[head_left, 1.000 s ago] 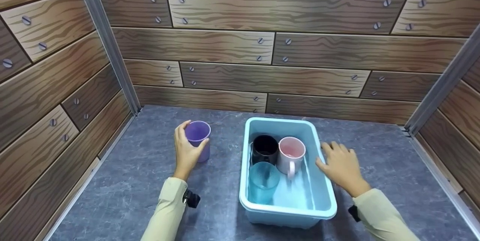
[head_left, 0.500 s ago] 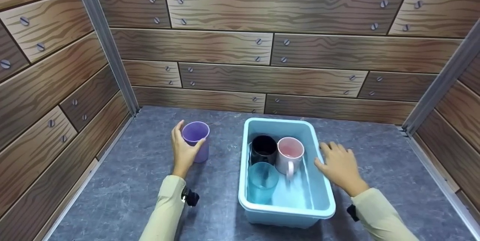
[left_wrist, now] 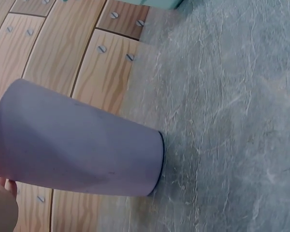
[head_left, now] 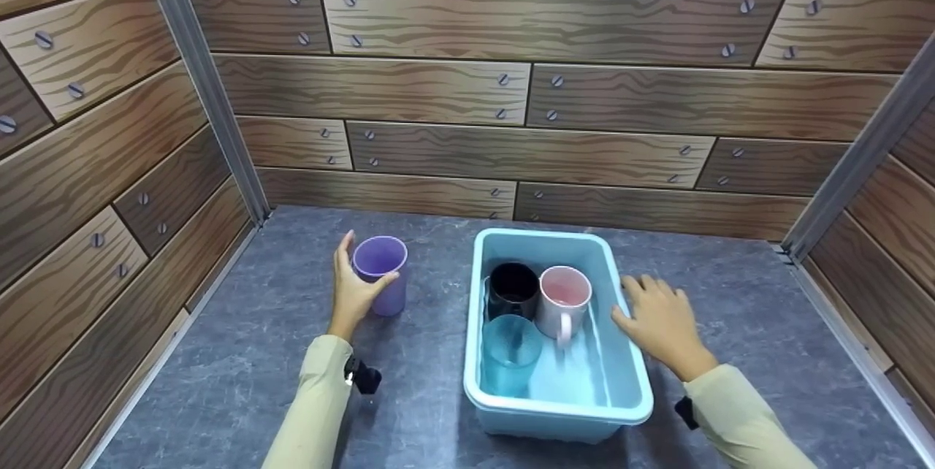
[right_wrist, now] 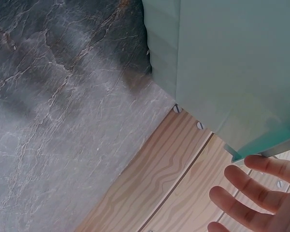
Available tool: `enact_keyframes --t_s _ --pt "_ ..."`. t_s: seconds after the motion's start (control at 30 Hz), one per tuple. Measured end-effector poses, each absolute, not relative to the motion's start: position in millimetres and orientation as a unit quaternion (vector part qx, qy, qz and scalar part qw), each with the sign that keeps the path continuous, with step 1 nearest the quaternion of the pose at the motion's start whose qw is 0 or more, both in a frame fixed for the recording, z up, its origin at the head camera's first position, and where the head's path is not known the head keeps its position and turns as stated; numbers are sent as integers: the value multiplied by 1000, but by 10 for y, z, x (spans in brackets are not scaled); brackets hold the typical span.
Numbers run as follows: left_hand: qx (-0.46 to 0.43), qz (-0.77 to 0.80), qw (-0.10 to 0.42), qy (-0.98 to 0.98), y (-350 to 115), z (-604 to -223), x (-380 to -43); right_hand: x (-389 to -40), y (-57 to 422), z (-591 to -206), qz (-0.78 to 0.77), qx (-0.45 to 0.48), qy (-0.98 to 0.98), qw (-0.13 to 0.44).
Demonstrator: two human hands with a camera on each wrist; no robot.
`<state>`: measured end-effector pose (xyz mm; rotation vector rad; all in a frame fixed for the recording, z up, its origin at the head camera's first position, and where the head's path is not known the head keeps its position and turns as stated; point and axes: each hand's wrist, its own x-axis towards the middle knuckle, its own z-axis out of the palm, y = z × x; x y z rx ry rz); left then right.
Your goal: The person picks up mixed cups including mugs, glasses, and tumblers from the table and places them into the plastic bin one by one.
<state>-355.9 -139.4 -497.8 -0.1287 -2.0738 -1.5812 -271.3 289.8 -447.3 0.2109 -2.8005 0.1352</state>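
A purple tumbler [head_left: 390,297] stands upright on the grey tabletop, left of a light blue bin [head_left: 559,405]. My left hand [head_left: 354,295] is at its left side, thumb in front of the cup and fingers spread off its rim. The left wrist view has the tumbler [left_wrist: 82,142] large, with a few fingertips by its rim. Inside the bin are a black cup [head_left: 504,302], a pink mug [head_left: 556,321] with its handle toward me, and a see-through teal cup [head_left: 511,375]. My right hand [head_left: 663,321] lies at the bin's right rim, fingers extended.
Wood-patterned panels [head_left: 431,89] wall the back and both sides, with metal corner posts [head_left: 208,89]. The grey tabletop [head_left: 219,359] runs up to these walls. A dark wrist camera [head_left: 363,375] is strapped under the left cuff.
My left fingers have loosened from the purple tumbler and the hand has shifted slightly left. The tumbler stays in place. My right hand and the bin stay as they were.
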Motion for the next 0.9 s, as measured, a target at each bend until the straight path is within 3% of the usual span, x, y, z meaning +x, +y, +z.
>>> enact_keyframes --t_s 0.4,0.9 --pt "-73 -615 228 -751 -1516 -5077 -3683 -2711 2900 -4482 47 72 -983 163" --pt "-70 -641 123 -754 -1652 -5219 -3792 -2706 2900 -4477 56 75 -981 167"
